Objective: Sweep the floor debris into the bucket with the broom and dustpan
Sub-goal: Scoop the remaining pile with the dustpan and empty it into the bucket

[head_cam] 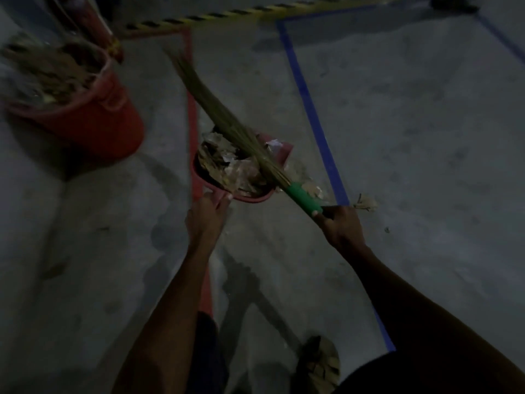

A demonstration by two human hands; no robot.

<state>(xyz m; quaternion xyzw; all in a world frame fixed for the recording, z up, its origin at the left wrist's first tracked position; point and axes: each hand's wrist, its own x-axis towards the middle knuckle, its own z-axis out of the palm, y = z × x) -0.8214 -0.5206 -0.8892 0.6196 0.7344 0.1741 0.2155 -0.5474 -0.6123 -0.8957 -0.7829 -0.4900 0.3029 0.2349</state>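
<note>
Our left hand (208, 213) grips the loaded dustpan (235, 166) near the far-left bucket (93, 120), our right (339, 226) the broom (304, 199); its debris (227, 160) looks light, probably loose, so we carry level.

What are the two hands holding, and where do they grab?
The left hand holds the red dustpan by its handle. The right hand grips the broom at its green handle.

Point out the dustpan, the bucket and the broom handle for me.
dustpan (257, 198): head view, on its red near rim.
bucket (108, 126): head view, on its red outer wall.
broom handle (304, 199): head view, on the green sleeve above the right hand.
</note>
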